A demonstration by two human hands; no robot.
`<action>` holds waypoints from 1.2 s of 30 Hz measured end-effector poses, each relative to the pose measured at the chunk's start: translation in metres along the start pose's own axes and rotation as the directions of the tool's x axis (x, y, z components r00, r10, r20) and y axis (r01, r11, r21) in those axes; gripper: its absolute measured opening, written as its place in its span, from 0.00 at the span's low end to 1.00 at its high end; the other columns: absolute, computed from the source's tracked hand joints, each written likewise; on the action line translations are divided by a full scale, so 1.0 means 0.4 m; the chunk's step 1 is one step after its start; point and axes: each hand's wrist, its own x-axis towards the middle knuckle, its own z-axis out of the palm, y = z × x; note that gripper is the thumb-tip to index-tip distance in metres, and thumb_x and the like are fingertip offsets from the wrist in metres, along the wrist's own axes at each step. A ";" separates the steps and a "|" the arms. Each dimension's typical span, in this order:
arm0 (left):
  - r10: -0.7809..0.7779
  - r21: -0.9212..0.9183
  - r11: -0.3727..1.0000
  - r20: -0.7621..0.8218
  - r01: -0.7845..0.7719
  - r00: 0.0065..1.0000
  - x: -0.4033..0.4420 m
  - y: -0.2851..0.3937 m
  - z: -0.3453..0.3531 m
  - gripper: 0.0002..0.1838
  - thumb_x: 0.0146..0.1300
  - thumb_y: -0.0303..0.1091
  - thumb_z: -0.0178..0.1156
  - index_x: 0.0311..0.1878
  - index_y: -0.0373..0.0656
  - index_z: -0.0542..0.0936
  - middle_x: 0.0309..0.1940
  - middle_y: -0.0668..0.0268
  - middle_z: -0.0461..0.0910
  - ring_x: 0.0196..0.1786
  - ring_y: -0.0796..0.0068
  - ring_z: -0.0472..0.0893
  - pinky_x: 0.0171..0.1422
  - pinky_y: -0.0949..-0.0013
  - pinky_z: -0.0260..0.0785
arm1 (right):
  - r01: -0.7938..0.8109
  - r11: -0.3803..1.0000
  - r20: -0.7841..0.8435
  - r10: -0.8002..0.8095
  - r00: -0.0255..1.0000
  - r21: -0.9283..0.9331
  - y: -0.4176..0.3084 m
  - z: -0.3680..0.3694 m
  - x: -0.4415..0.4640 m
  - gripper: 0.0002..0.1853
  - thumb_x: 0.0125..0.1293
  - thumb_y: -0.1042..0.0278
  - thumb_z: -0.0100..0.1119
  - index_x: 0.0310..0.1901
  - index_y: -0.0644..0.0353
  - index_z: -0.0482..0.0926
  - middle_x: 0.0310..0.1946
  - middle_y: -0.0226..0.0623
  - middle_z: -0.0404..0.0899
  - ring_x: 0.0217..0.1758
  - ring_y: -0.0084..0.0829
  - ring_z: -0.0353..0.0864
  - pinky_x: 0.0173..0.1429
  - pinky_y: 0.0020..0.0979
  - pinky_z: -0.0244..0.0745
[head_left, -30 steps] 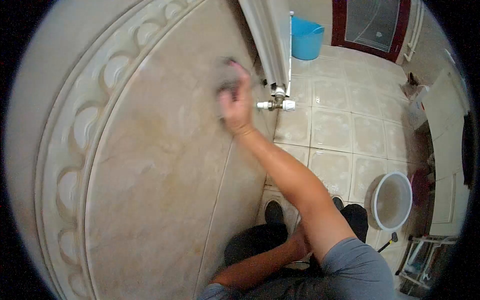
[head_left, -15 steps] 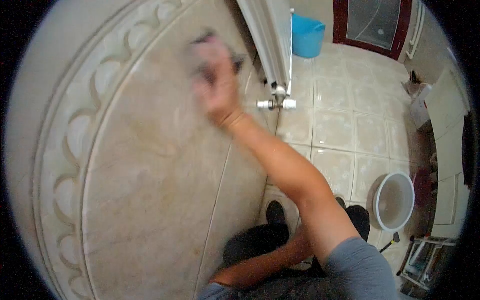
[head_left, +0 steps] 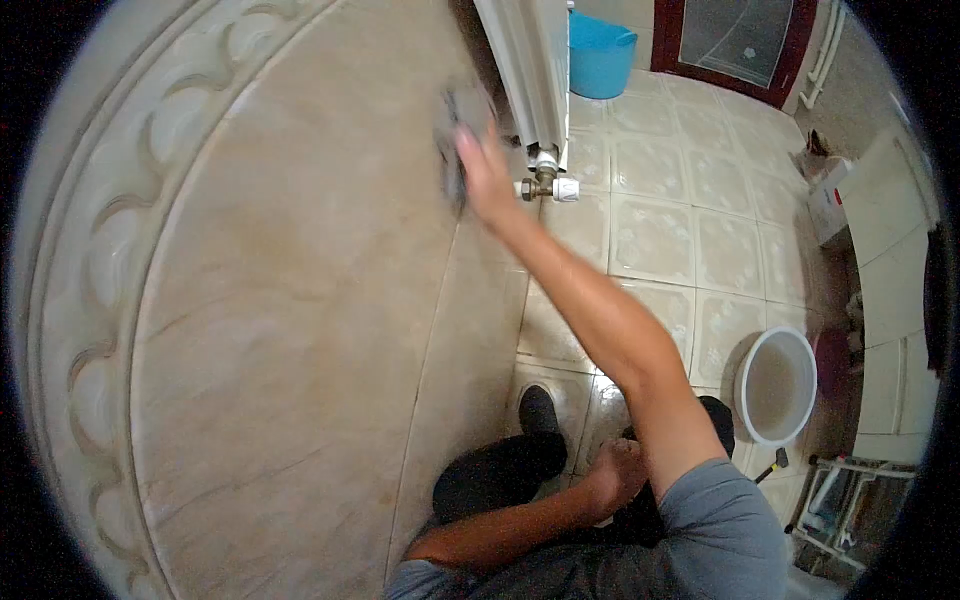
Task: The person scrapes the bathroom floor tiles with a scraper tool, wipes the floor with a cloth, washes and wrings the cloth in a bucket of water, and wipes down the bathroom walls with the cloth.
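My right hand (head_left: 483, 170) is pressed against the beige tiled wall (head_left: 290, 300), close to the radiator valve (head_left: 545, 185). Under its fingers is a grey cloth (head_left: 455, 130), smeared by motion and bunched on the tile. My left hand (head_left: 613, 478) stays low by my knees, its fingers curled in. My right arm partly covers it, so anything inside it is hidden.
A white radiator (head_left: 530, 70) stands out from the wall just past my right hand. On the tiled floor are a white basin (head_left: 740, 400) of murky water, a black-and-yellow handled tool (head_left: 772, 465), a metal-framed rack (head_left: 850, 510) and a blue tub (head_left: 602, 60).
My right hand has moved the cloth rightward and slightly down across the wall, toward the radiator. More of my left hand shows now. The view has shifted slightly.
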 end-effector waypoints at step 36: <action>-0.050 -0.281 0.958 0.022 0.054 0.999 0.088 -0.011 0.027 0.18 0.69 0.35 0.52 0.55 0.34 0.77 0.59 0.50 0.76 0.63 0.49 0.72 0.69 0.51 0.60 | -0.047 0.989 -0.140 0.027 0.990 -0.143 0.220 -0.063 -0.085 0.34 0.64 0.69 0.52 0.70 0.72 0.56 0.70 0.62 0.56 0.74 0.58 0.55 0.78 0.45 0.49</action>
